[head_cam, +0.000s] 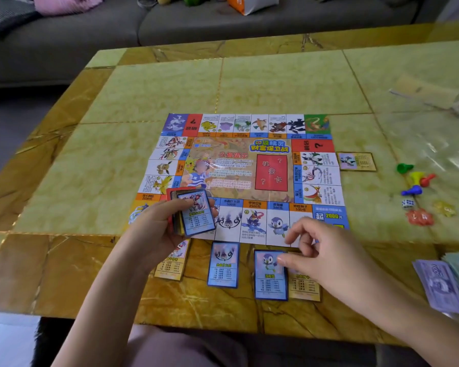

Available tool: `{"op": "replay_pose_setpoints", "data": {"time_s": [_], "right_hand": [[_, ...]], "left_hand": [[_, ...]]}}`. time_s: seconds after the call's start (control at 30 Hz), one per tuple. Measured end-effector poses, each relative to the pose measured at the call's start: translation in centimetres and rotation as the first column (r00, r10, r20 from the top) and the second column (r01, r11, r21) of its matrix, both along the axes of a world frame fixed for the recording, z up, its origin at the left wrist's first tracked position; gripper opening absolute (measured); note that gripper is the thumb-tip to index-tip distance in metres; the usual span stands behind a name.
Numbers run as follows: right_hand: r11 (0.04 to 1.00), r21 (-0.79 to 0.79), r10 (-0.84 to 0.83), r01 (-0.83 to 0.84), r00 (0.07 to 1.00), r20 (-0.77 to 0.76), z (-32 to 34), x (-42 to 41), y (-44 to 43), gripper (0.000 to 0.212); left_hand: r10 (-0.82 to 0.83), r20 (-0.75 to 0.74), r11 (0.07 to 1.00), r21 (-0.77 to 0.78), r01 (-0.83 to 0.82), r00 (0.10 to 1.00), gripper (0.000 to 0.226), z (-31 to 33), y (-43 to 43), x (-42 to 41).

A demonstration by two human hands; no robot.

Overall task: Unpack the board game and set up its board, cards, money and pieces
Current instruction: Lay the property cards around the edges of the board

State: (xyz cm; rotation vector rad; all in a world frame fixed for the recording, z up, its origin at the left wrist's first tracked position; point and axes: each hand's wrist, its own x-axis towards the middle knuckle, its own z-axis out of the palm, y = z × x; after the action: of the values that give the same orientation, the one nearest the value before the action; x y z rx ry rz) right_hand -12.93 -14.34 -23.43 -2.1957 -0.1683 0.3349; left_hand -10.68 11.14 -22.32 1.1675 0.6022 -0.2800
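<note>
The blue-bordered penguin card (pixel 269 283) — touched by the loosely open right hand (pixel 326 258), the colourful card stack (pixel 195 217) gripped in the left hand (pixel 154 231) — should be squared beneath its matching space on the printed paper board (pixel 239 168).

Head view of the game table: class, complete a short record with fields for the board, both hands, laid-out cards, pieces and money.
Board: board lies unfolded on table
Left hand: left hand grips stack of cards over board's near-left corner
Right hand: right hand touches penguin card with a fingertip
Laid-out cards: row of four cards along board's near edge, single card beside its right edge
Pieces: pawns and die right of board
Money: banknotes at table's right edge
</note>
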Motion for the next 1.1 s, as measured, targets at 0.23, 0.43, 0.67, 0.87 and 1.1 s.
{"op": "replay_pose_setpoints", "data": {"time_s": [0.23,0.43,0.67,0.87,1.1], "right_hand": [[0.984,-0.022,0.178,-0.176,0.974,0.143,0.8,0.1,-0.2,0.017],[0.961,-0.071,0.272,-0.268,0.961,0.055,-0.1,0.3,0.1,0.036],[0.955,-0.115,0.281,-0.274,0.959,0.046,-0.8,-0.3,0.1,0.034],[0.958,-0.136,0.260,-0.251,0.964,0.058,-1.0,-0.2,0.0,0.036],[0.965,-0.139,0.236,-0.224,0.969,0.072,-1.0,-0.2,-0.4,0.037]], "left_hand": [[-0.009,0.023,1.000,-0.006,0.009,1.000,0.030,0.0,0.0,0.1],[0.002,0.015,1.000,0.009,-0.002,1.000,0.027,0.1,0.1,0.0],[-0.008,0.011,1.000,0.018,0.008,1.000,0.029,-0.1,0.1,0.0],[-0.019,0.006,0.999,0.032,0.019,1.000,0.031,-0.1,0.1,0.0],[-0.040,0.017,0.999,0.022,0.039,0.999,0.023,0.2,-0.2,-0.1]]}}
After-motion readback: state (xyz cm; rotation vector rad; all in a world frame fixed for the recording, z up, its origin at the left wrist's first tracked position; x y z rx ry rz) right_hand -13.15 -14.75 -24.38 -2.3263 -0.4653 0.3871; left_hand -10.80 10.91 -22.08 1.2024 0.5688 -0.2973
